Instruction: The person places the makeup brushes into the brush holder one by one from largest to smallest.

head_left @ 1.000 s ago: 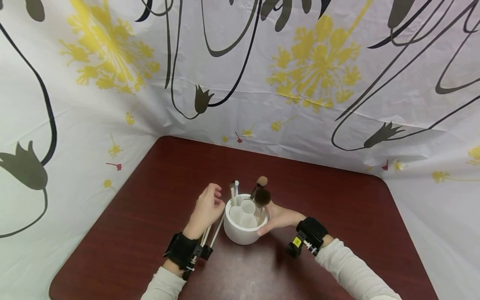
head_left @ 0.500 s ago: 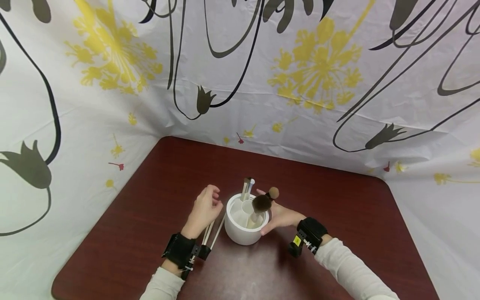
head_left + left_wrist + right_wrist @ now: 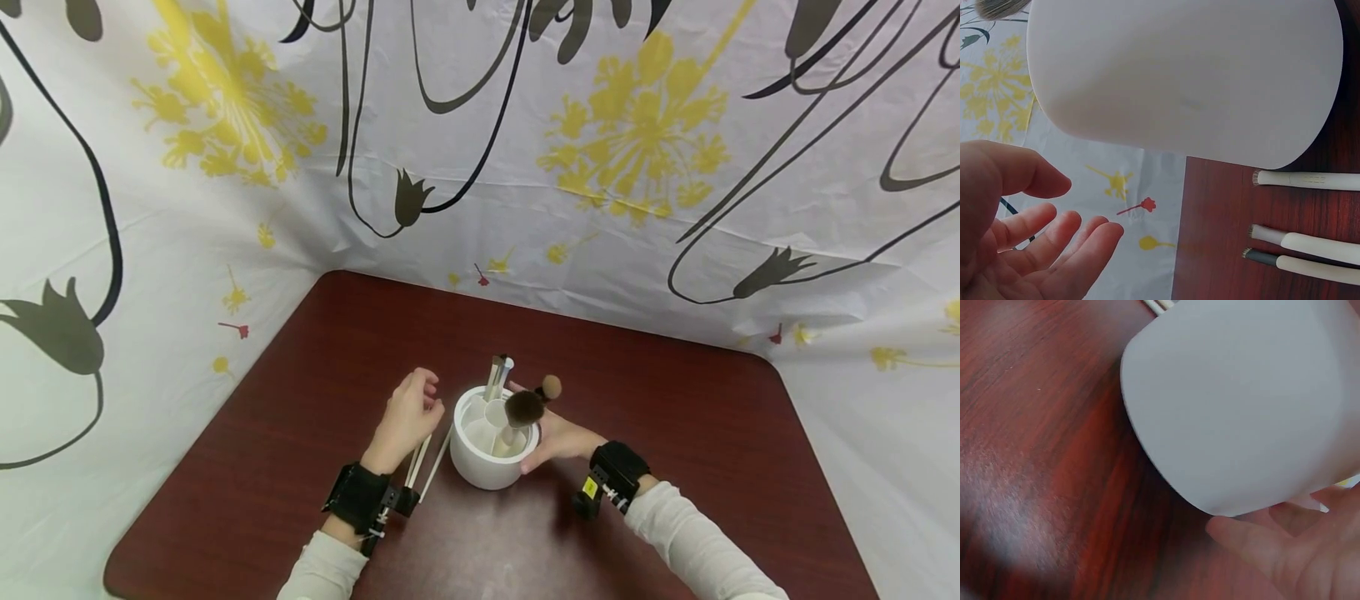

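Observation:
A round white makeup brush holder (image 3: 480, 468) stands upright on the table, with dividers inside. Several brushes stick up from it, among them a fluffy dark brush (image 3: 523, 408), a round tan-tipped brush (image 3: 551, 387) and slim pale brushes (image 3: 497, 379) at the back. My right hand (image 3: 561, 437) holds the holder's right side, its thumb in front and fingers behind. To the left of the holder, my left hand (image 3: 405, 421) hovers with loosely bent fingers and nothing between them. In the left wrist view, the left hand (image 3: 1035, 231) is apart from the white wall.
Three slim pale-handled brushes (image 3: 1310, 244) lie on the dark red-brown table (image 3: 637, 375), between the left forearm and the holder. A white patterned curtain (image 3: 480, 167) hangs behind the table and along its sides.
The brushes and dividers in the holder have turned clockwise as seen from above, the slim ones moving right. My right hand stays at the holder. The left hand has barely moved.

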Demonstrator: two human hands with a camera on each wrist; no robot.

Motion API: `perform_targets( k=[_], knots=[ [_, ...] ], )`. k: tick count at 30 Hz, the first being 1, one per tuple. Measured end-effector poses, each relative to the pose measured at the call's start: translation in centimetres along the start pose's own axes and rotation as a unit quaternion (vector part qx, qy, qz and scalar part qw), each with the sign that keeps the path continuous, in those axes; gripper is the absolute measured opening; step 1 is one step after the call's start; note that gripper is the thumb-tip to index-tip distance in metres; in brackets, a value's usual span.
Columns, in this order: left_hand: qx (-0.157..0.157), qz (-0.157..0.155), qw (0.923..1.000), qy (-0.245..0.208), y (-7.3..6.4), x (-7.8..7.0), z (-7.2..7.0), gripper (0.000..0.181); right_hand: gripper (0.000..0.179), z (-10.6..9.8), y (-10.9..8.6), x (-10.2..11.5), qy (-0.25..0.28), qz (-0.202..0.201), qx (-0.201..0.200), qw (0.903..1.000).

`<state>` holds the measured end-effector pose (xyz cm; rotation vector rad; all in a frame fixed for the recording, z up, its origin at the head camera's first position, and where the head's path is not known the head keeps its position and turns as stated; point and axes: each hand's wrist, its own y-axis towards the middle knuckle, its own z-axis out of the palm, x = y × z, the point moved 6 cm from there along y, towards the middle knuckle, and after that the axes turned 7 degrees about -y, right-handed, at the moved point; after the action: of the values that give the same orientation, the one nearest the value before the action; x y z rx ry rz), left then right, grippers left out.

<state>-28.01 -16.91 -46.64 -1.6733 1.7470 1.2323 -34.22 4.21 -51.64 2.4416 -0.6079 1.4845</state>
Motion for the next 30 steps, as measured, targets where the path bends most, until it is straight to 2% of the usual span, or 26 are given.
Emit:
perform_targets(
  k=[9, 16, 22, 25, 30],
  knots=[
    [0.021, -0.017, 0.9994, 0.023, 0.0, 1.0, 0.0, 0.028, 0.114, 0.1, 0.1, -0.1, 0.025, 0.010, -0.018, 0.9995],
    [0.016, -0.020, 0.9990, 0.036, 0.2, 1.8, -0.3, 0.027, 0.116, -0.6, 0.4, 1.6, 0.041, -0.013, -0.018, 0.9989],
    [0.023, -0.032, 0.9985, 0.039, 0.3, 2.1, -0.3, 0.028, 0.118, -0.2, 0.6, 1.7, 0.040, 0.031, 0.013, 0.9986],
    [0.030, -0.045, 0.9977, 0.041, 0.3, 2.6, -0.2, 0.028, 0.115, -0.1, 0.6, 1.6, 0.035, 0.054, 0.008, 0.9979],
    [0.053, -0.075, 0.9941, 0.057, 0.1, 3.8, 0.3, 0.030, 0.112, 0.2, 0.7, 1.5, 0.049, 0.064, 0.004, 0.9967]
  ],
)
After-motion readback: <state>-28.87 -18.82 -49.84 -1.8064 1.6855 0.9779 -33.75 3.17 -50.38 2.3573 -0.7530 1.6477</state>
